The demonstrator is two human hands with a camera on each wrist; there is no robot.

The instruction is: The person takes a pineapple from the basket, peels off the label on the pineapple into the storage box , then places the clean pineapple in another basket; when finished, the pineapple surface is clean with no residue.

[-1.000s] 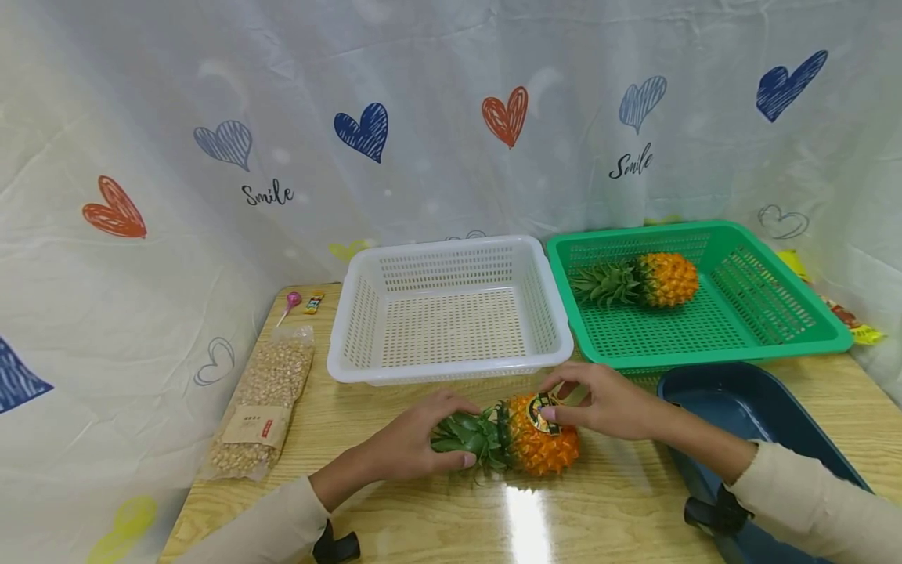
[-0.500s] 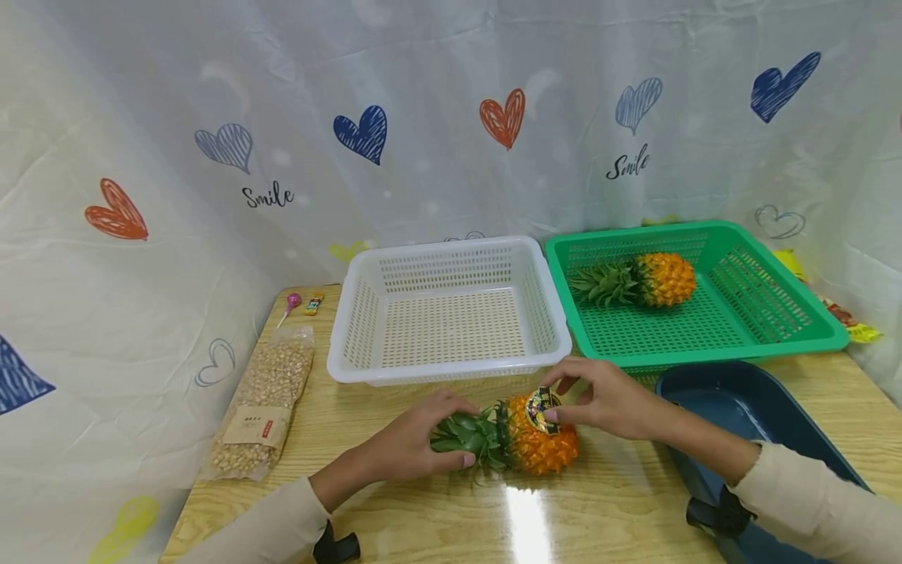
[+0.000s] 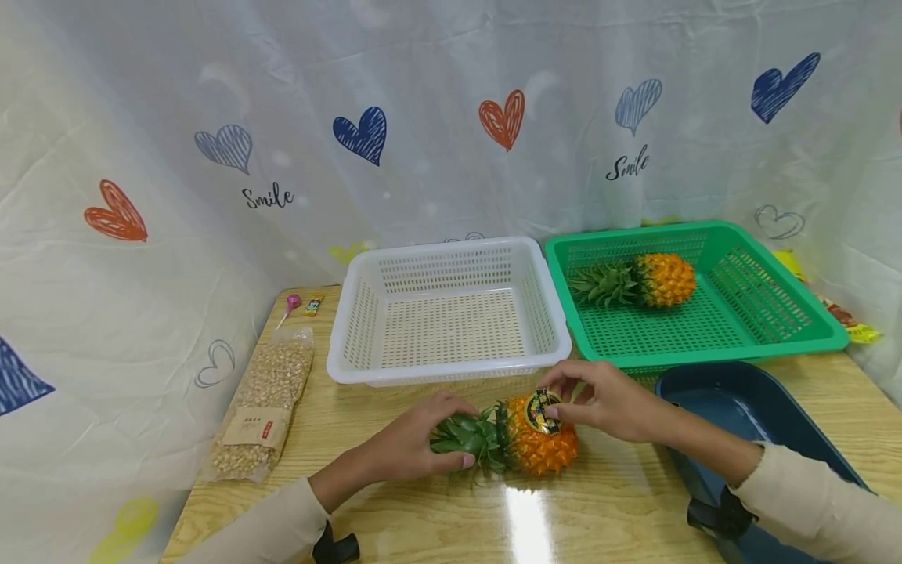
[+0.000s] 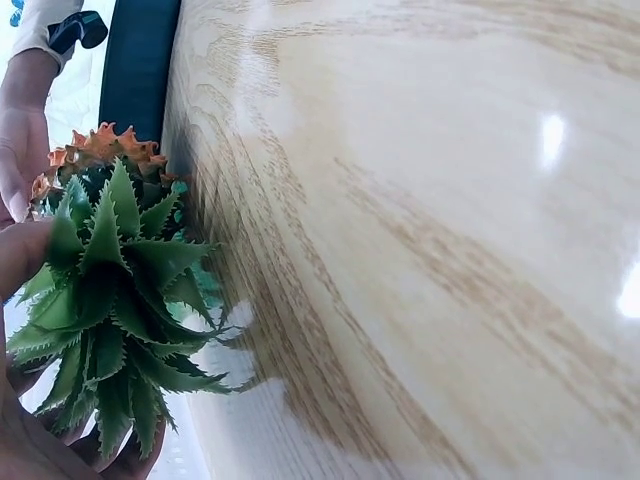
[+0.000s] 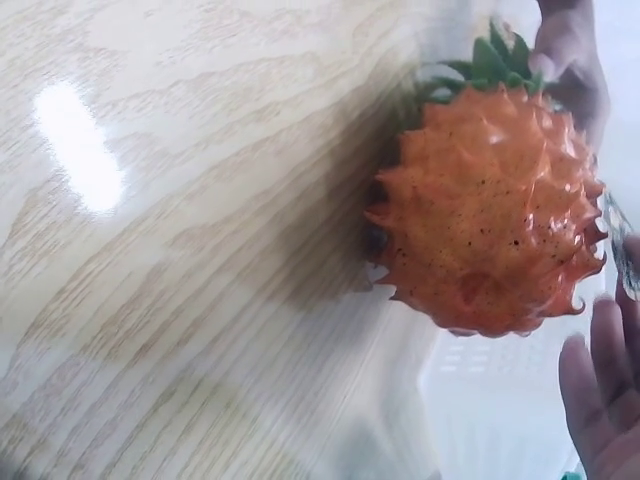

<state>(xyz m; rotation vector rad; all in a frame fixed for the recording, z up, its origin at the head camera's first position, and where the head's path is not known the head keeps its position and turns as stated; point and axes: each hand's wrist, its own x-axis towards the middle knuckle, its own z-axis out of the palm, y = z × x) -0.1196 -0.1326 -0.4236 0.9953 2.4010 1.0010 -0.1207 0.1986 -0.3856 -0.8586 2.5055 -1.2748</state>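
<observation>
Your left hand (image 3: 412, 445) holds the pineapple (image 3: 541, 456) by its green crown (image 3: 468, 436) at 9 o'clock; your right hand (image 3: 606, 406) pinches its black-and-gold label (image 3: 537, 415).

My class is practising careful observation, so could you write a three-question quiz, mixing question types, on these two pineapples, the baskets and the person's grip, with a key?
1. Multiple choice: what colour is the basket that holds the farther pineapple?
A. White
B. Green
C. Dark blue

2. True or false: the left grip is at the green leaves of the nearer pineapple.

3. Fill in the blank: the thumb and a finger of the right grip pinch a ____ at the nearer pineapple's orange body.

Key:
1. B
2. True
3. label
</observation>
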